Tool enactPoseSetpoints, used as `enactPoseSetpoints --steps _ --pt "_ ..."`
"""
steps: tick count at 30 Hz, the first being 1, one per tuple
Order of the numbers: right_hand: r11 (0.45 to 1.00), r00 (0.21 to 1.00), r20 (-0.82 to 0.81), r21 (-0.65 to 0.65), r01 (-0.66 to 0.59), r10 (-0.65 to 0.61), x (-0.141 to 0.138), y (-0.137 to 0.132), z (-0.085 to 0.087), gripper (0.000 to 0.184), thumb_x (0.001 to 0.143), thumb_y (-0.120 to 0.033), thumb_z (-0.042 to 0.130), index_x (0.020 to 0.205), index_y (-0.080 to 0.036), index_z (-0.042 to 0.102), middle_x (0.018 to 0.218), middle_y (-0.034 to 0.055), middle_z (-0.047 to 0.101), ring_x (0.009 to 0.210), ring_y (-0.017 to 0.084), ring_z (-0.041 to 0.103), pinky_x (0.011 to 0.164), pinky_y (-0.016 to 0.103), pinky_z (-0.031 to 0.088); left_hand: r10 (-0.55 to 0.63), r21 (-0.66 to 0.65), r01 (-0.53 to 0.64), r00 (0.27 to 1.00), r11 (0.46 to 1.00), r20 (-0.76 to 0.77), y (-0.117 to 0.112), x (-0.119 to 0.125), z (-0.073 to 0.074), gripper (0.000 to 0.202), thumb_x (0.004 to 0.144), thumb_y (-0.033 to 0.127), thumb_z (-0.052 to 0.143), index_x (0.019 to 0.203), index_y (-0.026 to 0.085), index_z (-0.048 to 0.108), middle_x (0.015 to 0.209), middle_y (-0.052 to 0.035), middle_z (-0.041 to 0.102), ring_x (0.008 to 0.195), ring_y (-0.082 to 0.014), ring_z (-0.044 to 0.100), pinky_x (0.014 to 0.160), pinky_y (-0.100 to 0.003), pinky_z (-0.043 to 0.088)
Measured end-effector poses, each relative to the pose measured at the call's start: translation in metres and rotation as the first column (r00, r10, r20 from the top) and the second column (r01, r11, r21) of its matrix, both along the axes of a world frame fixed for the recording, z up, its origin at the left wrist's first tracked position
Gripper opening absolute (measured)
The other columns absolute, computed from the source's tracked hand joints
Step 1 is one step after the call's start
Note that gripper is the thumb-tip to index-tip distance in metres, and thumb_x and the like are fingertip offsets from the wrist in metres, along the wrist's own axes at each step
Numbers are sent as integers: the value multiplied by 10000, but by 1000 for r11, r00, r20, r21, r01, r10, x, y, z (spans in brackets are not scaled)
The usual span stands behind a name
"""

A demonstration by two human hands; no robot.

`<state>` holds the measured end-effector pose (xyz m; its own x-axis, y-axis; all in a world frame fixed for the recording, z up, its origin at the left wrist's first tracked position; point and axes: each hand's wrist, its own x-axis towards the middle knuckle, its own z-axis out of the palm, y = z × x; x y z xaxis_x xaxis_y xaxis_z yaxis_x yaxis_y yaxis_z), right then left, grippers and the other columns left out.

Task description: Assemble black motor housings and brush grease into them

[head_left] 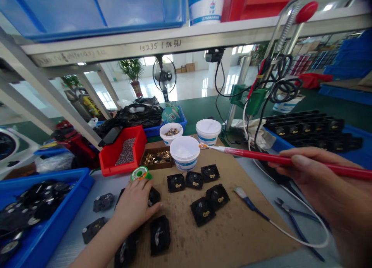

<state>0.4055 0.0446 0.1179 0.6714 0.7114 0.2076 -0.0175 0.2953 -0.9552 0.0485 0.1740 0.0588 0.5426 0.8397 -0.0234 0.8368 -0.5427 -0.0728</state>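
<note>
My right hand [319,175] is closed around a slim red-handled brush [261,155]. Its white-and-orange tip reaches the right rim of a white tub [185,146]; whether they touch I cannot tell. Over at the left, my left hand [135,202] lies with fingers stretched over black plastic housings, partly covering one housing [153,197], just below a green spool [141,174]. Several more black housings with small brass parts, such as this housing [203,210], sit on the cardboard sheet [232,237]. One housing [160,235] stands beside my left wrist.
A red bin [139,134] of small metal pieces, a box of brass parts [157,158] and two more tubs stand behind. A blue-handled brush [250,204] and pliers [299,217] lie at right. Blue crate [72,206] is left; a metal shelf [130,47] crosses above.
</note>
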Motion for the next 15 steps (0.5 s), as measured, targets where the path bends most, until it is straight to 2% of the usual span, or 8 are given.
enactPoseSetpoints --steps 3,6,8,10,12,13,15 --pt "988 989 -8 -43 -145 145 -6 37 -4 212 771 -362 790 840 -169 737 806 30 728 749 140 699 761 203 560 -71 -12 71 997 997 5 7 31 1 628 802 434 655 1329 116 531 1273 -186 614 1191 -359 527 1042 -506 400" --pt "955 961 36 -128 -268 274 -11 73 -9 282 750 -404 785 886 -163 728 831 43 735 782 173 697 771 265 566 -133 -52 132 991 990 -20 20 56 -5 521 765 304 677 1254 147 593 1200 -161 651 1130 -354 551 984 -490 437" --pt "934 940 95 -183 -307 327 -13 89 -9 329 710 -424 794 883 -153 726 823 63 739 762 189 691 732 277 560 -161 -88 157 986 984 -43 28 60 -8 496 739 193 642 1234 170 621 1225 -152 649 1150 -355 545 985 -492 433" --pt "915 912 174 -236 -327 371 -13 99 -8 325 717 -442 758 867 -156 717 810 67 737 749 190 682 706 275 544 -165 -116 157 985 981 -59 34 57 -7 620 714 117 591 1325 224 569 1371 -129 577 1239 -345 503 1034 -500 399" --pt "905 889 230 -261 -336 397 -13 106 -8 318 743 -461 705 851 -162 702 783 63 729 736 191 674 692 283 535 -126 -133 116 990 984 -69 34 52 -4 715 716 152 587 1418 221 473 1482 -130 475 1316 -342 451 1081 -516 362" --pt "901 878 251 -270 -340 407 -14 110 -8 323 760 -474 673 850 -165 693 769 61 725 729 193 670 686 289 533 -79 -148 68 994 987 -69 33 51 -2 712 733 229 603 1428 174 458 1483 -158 468 1322 -350 446 1092 -521 354" --pt "896 863 282 -279 -345 420 -15 118 -10 326 789 -482 625 852 -168 681 754 60 716 715 200 663 665 301 526 40 -187 -52 997 981 -66 30 55 -1 735 735 440 632 1353 56 526 1380 -233 547 1267 -383 492 1081 -525 368"
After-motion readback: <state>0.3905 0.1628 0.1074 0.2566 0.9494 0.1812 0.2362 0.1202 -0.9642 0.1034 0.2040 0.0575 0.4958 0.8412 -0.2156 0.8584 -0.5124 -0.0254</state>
